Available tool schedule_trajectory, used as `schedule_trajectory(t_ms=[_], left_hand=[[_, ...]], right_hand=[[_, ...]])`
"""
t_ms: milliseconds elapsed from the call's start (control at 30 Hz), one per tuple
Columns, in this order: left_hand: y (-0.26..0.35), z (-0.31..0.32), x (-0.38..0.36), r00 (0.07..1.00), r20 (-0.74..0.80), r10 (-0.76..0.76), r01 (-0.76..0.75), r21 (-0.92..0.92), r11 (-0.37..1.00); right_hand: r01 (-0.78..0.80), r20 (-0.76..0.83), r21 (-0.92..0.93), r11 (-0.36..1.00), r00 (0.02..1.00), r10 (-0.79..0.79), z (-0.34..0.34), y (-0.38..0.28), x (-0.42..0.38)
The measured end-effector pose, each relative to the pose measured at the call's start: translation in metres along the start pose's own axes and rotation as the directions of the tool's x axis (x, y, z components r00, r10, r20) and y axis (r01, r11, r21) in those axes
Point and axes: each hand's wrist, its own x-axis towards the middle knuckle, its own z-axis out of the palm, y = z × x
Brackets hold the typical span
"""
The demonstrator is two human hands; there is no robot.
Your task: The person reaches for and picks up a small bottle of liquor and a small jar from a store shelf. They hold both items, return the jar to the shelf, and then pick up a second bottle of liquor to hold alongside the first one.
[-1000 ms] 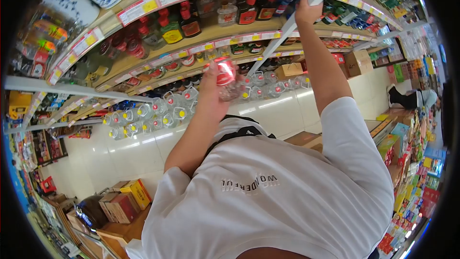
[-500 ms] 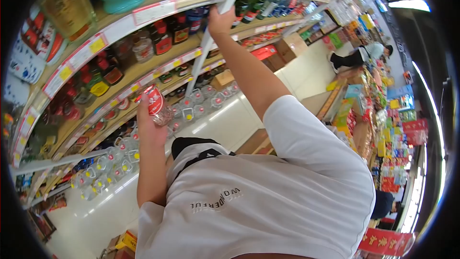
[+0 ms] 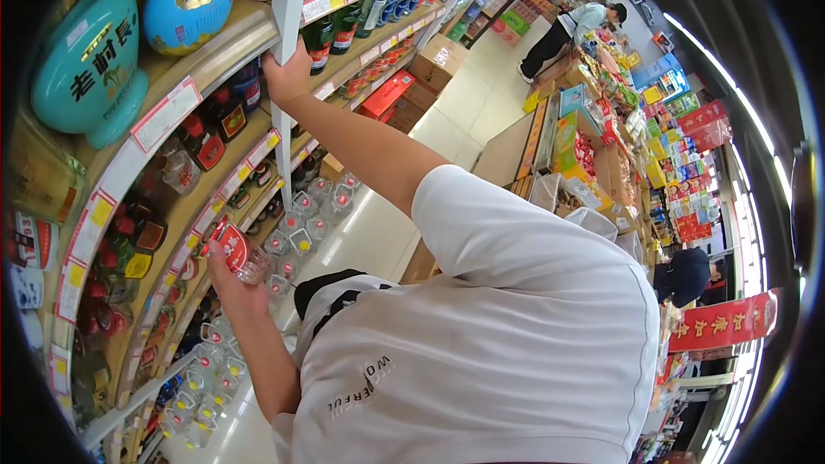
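My left hand (image 3: 241, 296) is closed around a small clear glass bottle (image 3: 237, 249) with a red label. The bottle is tilted, in front of the lower shelves. Higher up, my right hand (image 3: 288, 76) grips the pale grey shelf post (image 3: 288, 0), its fingers partly hidden behind the post. Close to that hand stand green bottles (image 3: 319, 43) and dark bottles (image 3: 230, 117) on the shelf. Above it are a turquoise vase-shaped bottle (image 3: 90, 69) and a round blue bottle (image 3: 187, 0).
Price tags (image 3: 168, 112) line the curved shelf edges. Large clear jugs (image 3: 202, 387) with red and yellow caps stand on the floor below. Cardboard boxes (image 3: 440, 62) sit at the shelf's far end. A person (image 3: 567, 34) stands beside a goods display across the aisle.
The view has swung, so shelves and both hands appear farther left. The left hand still holds the bottle, and the right hand stays on the post.
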Motion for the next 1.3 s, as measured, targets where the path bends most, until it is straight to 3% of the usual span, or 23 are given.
schedule_trajectory(t_ms=[200, 267, 367, 400, 467, 500, 600, 667, 700, 733, 767, 833, 867, 900, 933, 967, 1033, 1100, 1200, 1300], left_hand=[[0.012, 0.012, 0.006, 0.992, -0.073, 0.103, -0.089, 0.174, 0.981], [0.009, -0.021, 0.024, 0.999, -0.002, 0.045, -0.044, 0.236, 0.971], [0.018, -0.008, 0.025, 0.997, 0.080, 0.021, -0.041, 0.263, 0.964], [0.017, -0.004, 0.027, 0.996, 0.081, 0.035, -0.056, 0.283, 0.957], [0.019, -0.005, 0.028, 0.996, 0.055, 0.072, -0.087, 0.332, 0.939], [0.023, 0.001, 0.025, 0.983, 0.137, 0.125, -0.167, 0.358, 0.919], [0.028, -0.001, 0.042, 0.942, 0.262, 0.210, -0.321, 0.519, 0.792], [0.033, 0.002, 0.047, 0.932, 0.237, 0.274, -0.362, 0.596, 0.717], [0.031, -0.004, 0.055, 0.912, 0.222, 0.345, -0.405, 0.621, 0.671], [0.031, -0.005, 0.059, 0.899, 0.228, 0.374, -0.429, 0.633, 0.645], [0.029, -0.008, 0.064, 0.868, 0.236, 0.436, -0.473, 0.657, 0.586], [0.032, -0.008, 0.067, 0.833, 0.179, 0.524, -0.441, 0.788, 0.430], [0.031, -0.010, 0.074, 0.814, 0.122, 0.569, -0.391, 0.839, 0.379], [0.030, -0.011, 0.078, 0.814, 0.125, 0.567, -0.435, 0.778, 0.453], [0.031, -0.016, 0.086, 0.779, 0.114, 0.616, -0.451, 0.785, 0.425], [0.028, -0.021, 0.092, 0.745, 0.102, 0.659, -0.464, 0.789, 0.403], [0.024, -0.028, 0.103, 0.709, 0.103, 0.697, -0.468, 0.808, 0.357], [0.025, -0.017, 0.096, 0.737, 0.080, 0.671, -0.424, 0.828, 0.367], [0.028, 0.003, 0.103, 0.723, 0.032, 0.690, -0.332, 0.892, 0.307], [0.024, 0.006, 0.114, 0.649, 0.059, 0.758, -0.333, 0.919, 0.213]], right_hand=[[0.046, -0.053, -0.021, 0.999, 0.997, -0.047, -0.002, 0.008, 0.002], [0.016, -0.048, -0.041, 0.999, 0.999, -0.018, -0.001, 0.001, -0.001], [-0.009, -0.028, -0.126, 0.992, 1.000, 0.006, 0.003, 0.013, 0.000], [-0.021, -0.031, -0.192, 0.981, 0.999, 0.016, -0.001, 0.015, 0.000], [-0.012, -0.002, -0.113, 0.993, 1.000, 0.012, -0.004, 0.007, 0.000], [-0.060, 0.027, -0.146, 0.987, 0.998, 0.065, -0.006, 0.007, -0.001], [-0.064, 0.065, -0.227, 0.972, 0.995, 0.081, -0.023, 0.009, -0.003], [0.028, 0.109, -0.284, 0.958, 0.994, 0.003, -0.036, 0.026, -0.015], [0.002, 0.165, -0.169, 0.986, 0.986, 0.026, -0.055, 0.035, -0.029], [0.057, 0.183, -0.269, 0.961, 0.983, -0.008, -0.078, 0.035, -0.043], [-0.002, 0.212, -0.382, 0.924, 0.973, 0.090, -0.100, 0.047, -0.057], [0.099, 0.279, -0.239, 0.966, 0.960, -0.029, -0.143, 0.077, -0.096], [-0.032, 0.369, -0.338, 0.940, 0.915, 0.164, -0.167, 0.076, -0.107], [0.055, 0.388, -0.393, 0.918, 0.915, 0.111, -0.191, 0.113, -0.128], [-0.178, 0.385, -0.421, 0.889, 0.853, 0.353, -0.214, 0.122, -0.148], [-0.269, 0.361, -0.295, 0.917, 0.857, 0.367, -0.227, 0.105, -0.161], [-0.355, 0.295, -0.573, 0.739, 0.752, 0.590, -0.262, 0.106, -0.186], [-0.322, 0.269, -0.661, 0.678, 0.742, 0.614, -0.302, 0.148, -0.220], [-0.580, 0.236, -0.544, 0.606, 0.587, 0.774, -0.327, 0.151, -0.250], [-0.540, 0.315, -0.554, 0.633, 0.568, 0.760, -0.339, 0.139, -0.264]])
